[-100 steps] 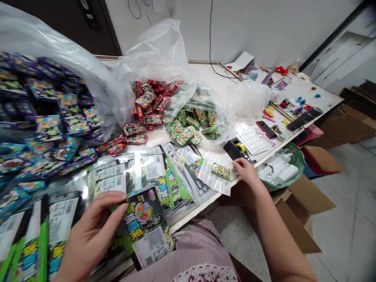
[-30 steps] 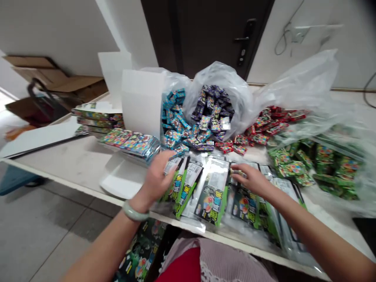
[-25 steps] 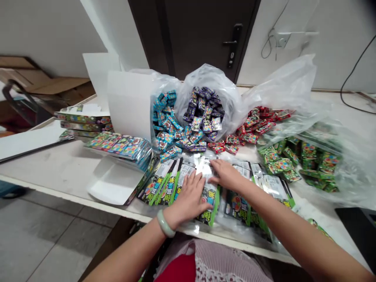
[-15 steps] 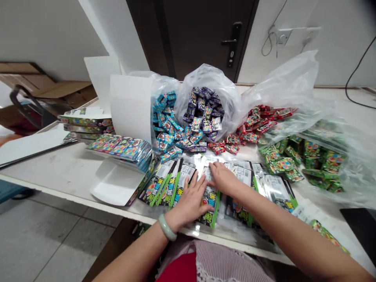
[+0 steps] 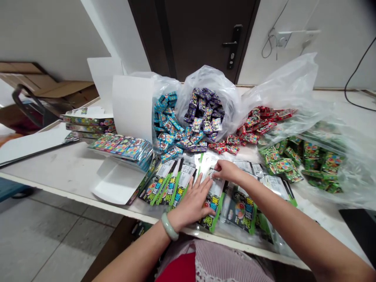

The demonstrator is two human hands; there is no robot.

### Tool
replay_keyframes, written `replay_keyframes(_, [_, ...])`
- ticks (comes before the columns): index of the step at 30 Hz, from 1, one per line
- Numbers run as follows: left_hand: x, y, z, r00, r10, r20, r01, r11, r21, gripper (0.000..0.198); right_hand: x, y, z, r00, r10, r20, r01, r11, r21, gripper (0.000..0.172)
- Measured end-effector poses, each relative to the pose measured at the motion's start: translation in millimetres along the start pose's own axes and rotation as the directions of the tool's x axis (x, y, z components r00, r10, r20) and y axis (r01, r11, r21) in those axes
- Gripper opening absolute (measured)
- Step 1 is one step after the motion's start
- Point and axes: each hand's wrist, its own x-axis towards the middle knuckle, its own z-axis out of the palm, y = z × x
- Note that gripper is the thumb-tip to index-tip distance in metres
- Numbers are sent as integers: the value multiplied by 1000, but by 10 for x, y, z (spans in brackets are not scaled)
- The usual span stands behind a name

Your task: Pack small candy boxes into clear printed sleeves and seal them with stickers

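My left hand (image 5: 194,203) lies flat, fingers apart, on a black and green printed candy pouch (image 5: 214,205) near the table's front edge. At the top edge of that same pouch, my right hand (image 5: 228,171) has its thumb and fingers pinched together; the fingertips are partly hidden. Several overlapping pouches (image 5: 166,188) fan out to the left. More pouches (image 5: 241,209) lie to the right, below my right forearm. All of them look flat, with a clear strip and a white label at the upper part.
Behind the pouches are small candy packets: blue (image 5: 167,125), purple (image 5: 205,109) in a clear plastic bag (image 5: 232,98), red (image 5: 258,123) and green (image 5: 279,160). An opened white display box (image 5: 132,105) holding a row of packets (image 5: 123,147) stands left. Stacked boxes (image 5: 88,124) sit behind it.
My right hand has gone from fingers laid on the pouch to a pinch at its top edge, slightly to the right. The pouch has tilted a little. My left hand stays nearly in place.
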Motion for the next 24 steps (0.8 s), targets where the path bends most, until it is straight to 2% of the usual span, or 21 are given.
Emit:
replay_keyframes(2, [-20, -6, 49, 990, -14, -140, 12, 1000, -10, 102, -37, -4, -23, 1000, -25, -3, 25, 997, 75, 16])
replay_keyframes(5, [-24, -8, 109, 930, -106, -351, 66, 990, -125, 84, -153, -9, -27, 996, -84, 19, 79, 977, 197, 9])
replay_keyframes(8, [-10, 19, 62, 885, -283, -369, 119, 906, -407, 57, -333, 14, -66, 994, -110, -3, 106, 953, 284, 10])
replay_keyframes(11, [-11, 85, -152, 856, -387, -342, 96, 771, -630, 25, -558, 38, -217, 989, -121, -80, 145, 863, 485, 15])
replay_keyframes(13, [-21, 144, -354, 851, -316, -420, 9, 808, -589, 12, -703, 32, -340, 982, -190, -2, 143, 729, 670, 15])
replay_keyframes(14, [-25, 176, -454, 851, -230, -472, -52, 858, -511, 11, -765, 23, -388, 967, -245, 70, 117, 671, 732, 16])
replay_keyframes(16, [-25, 238, -625, 843, -22, -538, -178, 931, -317, 15, -858, 4, -443, 930, -319, 180, 68, 632, 772, 17])
replay_keyframes(17, [-18, 268, -689, 836, 69, -545, -227, 947, -229, 18, -889, -2, -450, 928, -326, 180, 71, 629, 774, 18])
replay_keyframes(19, [5, 320, -769, 832, 181, -524, -259, 963, -79, 23, -924, -2, -448, 946, -311, 92, 125, 613, 780, 19])
replay_keyframes(22, [53, 372, -788, 850, 233, -473, -222, 972, 79, 34, -945, 11, -456, 946, -324, -34, 219, 558, 801, 21])
replay_keyframes(24, [88, 368, -763, 858, 232, -457, -219, 972, 83, 33, -955, 6, -473, 934, -352, -62, 259, 546, 797, 23])
